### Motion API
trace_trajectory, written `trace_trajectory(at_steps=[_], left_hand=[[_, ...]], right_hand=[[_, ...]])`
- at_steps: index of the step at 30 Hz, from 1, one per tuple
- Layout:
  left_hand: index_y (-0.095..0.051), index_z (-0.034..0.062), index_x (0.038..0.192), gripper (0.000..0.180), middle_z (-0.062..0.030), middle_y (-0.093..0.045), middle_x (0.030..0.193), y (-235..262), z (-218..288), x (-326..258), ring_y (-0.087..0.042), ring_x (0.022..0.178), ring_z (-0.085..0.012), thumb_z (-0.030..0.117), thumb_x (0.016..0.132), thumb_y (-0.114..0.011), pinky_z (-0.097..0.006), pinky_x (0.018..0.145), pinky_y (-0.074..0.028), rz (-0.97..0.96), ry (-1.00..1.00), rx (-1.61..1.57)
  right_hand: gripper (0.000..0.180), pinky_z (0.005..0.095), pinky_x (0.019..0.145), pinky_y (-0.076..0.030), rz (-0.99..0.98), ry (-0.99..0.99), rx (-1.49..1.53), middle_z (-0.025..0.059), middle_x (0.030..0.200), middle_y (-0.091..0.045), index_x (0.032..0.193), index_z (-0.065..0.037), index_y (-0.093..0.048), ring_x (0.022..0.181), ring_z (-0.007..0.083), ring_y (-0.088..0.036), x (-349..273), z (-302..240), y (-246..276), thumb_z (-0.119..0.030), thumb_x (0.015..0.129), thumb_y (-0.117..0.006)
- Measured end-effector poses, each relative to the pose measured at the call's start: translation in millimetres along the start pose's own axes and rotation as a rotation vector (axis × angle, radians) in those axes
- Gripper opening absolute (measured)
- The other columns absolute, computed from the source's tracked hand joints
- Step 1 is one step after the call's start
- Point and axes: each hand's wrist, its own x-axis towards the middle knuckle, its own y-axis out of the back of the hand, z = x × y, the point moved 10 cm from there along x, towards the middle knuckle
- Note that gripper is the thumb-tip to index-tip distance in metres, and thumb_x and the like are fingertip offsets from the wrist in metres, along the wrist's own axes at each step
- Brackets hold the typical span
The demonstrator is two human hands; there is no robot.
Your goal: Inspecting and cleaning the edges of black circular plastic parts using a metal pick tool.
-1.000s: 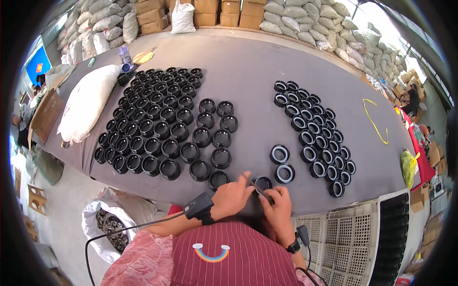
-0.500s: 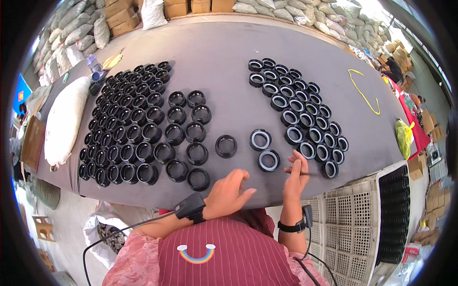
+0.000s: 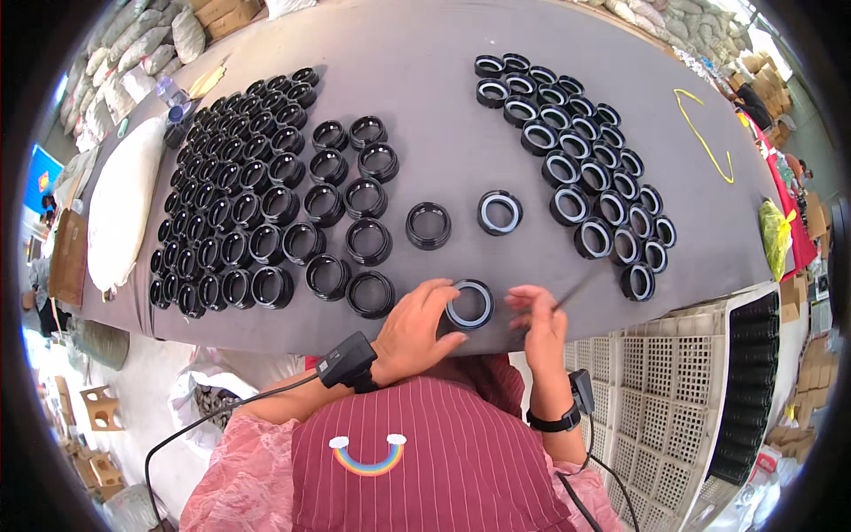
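My left hand [image 3: 415, 326] curls its fingers and thumb around the left side of a black ring [image 3: 455, 323] with a pale inner band, near the table's front edge. Just right of that ring is my right hand [image 3: 542, 330], its fingers bent and blurred, with a thin dark stick [image 3: 581, 288] slanting out of them. Beyond the hands lie a plain black ring [image 3: 428, 246] and another pale-banded ring [image 3: 520, 213]. Several plain black rings [image 3: 370, 316] stand in rows on the left. Pale-banded rings [image 3: 652, 282] are grouped on the right.
The grey-covered table [image 3: 417, 80] carries a white sack [image 3: 124, 213] at its left and a yellow strip [image 3: 709, 151] at its right. Pale plastic crates [image 3: 656, 381] stand by the front right edge. A yellow-green bag [image 3: 774, 239] sits at the right edge.
One pale-banded ring has come nearer to me and leftward, and my left hand has closed around its side. The whole view has shifted, with the table higher in the picture.
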Motion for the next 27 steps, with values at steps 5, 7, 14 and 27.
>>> trace_trajectory(at_steps=[5,7,14,27], left_hand=[[-0.058,0.0018,0.119,0.048,-0.0225,-0.055,0.134,-4.3,-7.2,-9.0,-0.057,0.120,-0.0411,0.014,0.078,-0.081,-0.045,0.099,-0.049,0.001,-0.075,-0.053],[-0.061,0.0017,0.116,0.044,-0.0228,-0.055,0.134,-6.6,-8.7,-9.5,-0.057,0.119,-0.0412,0.012,0.079,-0.080,-0.045,0.099,-0.049,-0.007,-0.093,-0.060],[-0.064,0.0023,0.110,0.036,-0.0236,-0.057,0.132,-6.3,-3.9,-8.7,-0.058,0.119,-0.0406,0.011,0.079,-0.080,-0.045,0.099,-0.049,-0.024,-0.134,-0.058],[-0.064,0.0051,0.107,0.037,-0.0212,-0.058,0.129,-5.5,0.6,-8.2,-0.061,0.107,-0.0382,0.019,0.077,-0.082,-0.046,0.089,-0.050,0.028,-0.210,-0.032]], right_hand=[[0.060,0.0253,0.063,-0.042,0.083,0.165,0.006,0.0025,0.075,-0.059,0.087,-0.001,-0.065,0.070,0.0093,-0.053,-6.8,-18.7,7.4,-0.051,0.107,-0.038],[0.055,0.0252,0.064,-0.042,0.005,0.187,0.006,0.0025,0.075,-0.060,0.087,-0.001,-0.065,0.070,0.0094,-0.053,-7.0,-19.4,-7.7,-0.049,0.106,-0.044],[0.022,0.0288,0.070,-0.048,-0.113,0.218,-0.023,0.0082,0.083,-0.067,0.096,0.001,-0.071,0.076,0.0156,-0.060,-6.5,-25.0,-25.5,-0.020,0.097,-0.063],[0.012,0.0372,0.069,-0.051,-0.151,0.411,-0.255,0.0135,0.083,-0.069,0.094,-0.002,-0.071,0.072,0.0283,-0.064,-2.4,-56.6,-39.4,-0.001,0.084,-0.064]])
